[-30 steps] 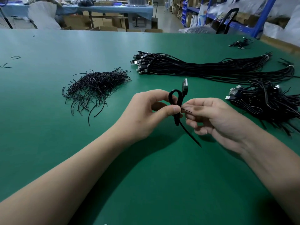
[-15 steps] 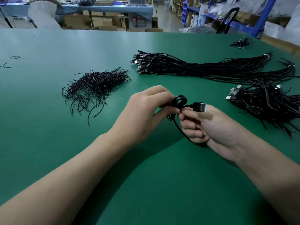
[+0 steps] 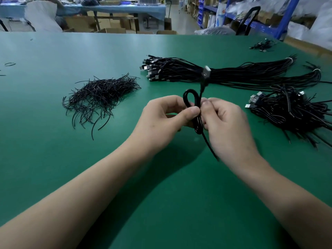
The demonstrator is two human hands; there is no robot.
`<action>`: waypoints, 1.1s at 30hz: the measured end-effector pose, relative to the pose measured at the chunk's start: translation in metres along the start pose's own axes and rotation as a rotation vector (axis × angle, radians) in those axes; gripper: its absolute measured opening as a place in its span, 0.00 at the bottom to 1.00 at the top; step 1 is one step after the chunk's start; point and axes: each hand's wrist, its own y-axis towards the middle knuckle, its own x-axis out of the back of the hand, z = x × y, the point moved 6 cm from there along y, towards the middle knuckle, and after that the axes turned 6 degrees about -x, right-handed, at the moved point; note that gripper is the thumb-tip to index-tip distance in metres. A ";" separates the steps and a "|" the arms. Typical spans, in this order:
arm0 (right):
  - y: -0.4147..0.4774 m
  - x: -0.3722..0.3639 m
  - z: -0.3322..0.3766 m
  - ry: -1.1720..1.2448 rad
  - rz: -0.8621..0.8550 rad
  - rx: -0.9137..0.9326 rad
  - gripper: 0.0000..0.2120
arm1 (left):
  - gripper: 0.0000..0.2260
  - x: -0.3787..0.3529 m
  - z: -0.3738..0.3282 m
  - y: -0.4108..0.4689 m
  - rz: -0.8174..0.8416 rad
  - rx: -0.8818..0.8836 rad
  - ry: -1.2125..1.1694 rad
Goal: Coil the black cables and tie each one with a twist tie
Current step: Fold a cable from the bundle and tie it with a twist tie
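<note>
Green workbench matting (image 3: 53, 159) lies below the work. Left hand (image 3: 161, 123) pinches the waist of the small coiled black cable (image 3: 198, 125), held just above the matting. Right hand (image 3: 228, 126), blurred, grips the same waist with curled fingers. Keep the pinch firm while twisting. The loops are tight, and the silver-tipped plug (image 3: 206, 71) stands upright. No tie is discernible.

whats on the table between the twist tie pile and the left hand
Nothing: in the head view that stretch of green table is bare between the twist tie pile and the left hand, which pinches the coiled cable.
</note>
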 end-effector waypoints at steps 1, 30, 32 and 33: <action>-0.001 0.004 0.004 -0.043 -0.034 0.068 0.21 | 0.03 -0.003 0.002 -0.001 0.031 0.058 -0.104; -0.005 0.009 0.012 -0.045 -0.037 0.164 0.19 | 0.10 -0.010 -0.004 -0.006 0.118 -0.075 -0.092; -0.006 0.010 0.014 -0.055 -0.056 0.180 0.20 | 0.09 -0.012 -0.003 -0.006 0.120 -0.032 -0.177; -0.006 0.009 0.013 -0.047 -0.052 0.175 0.20 | 0.09 -0.012 -0.003 -0.007 0.123 -0.028 -0.193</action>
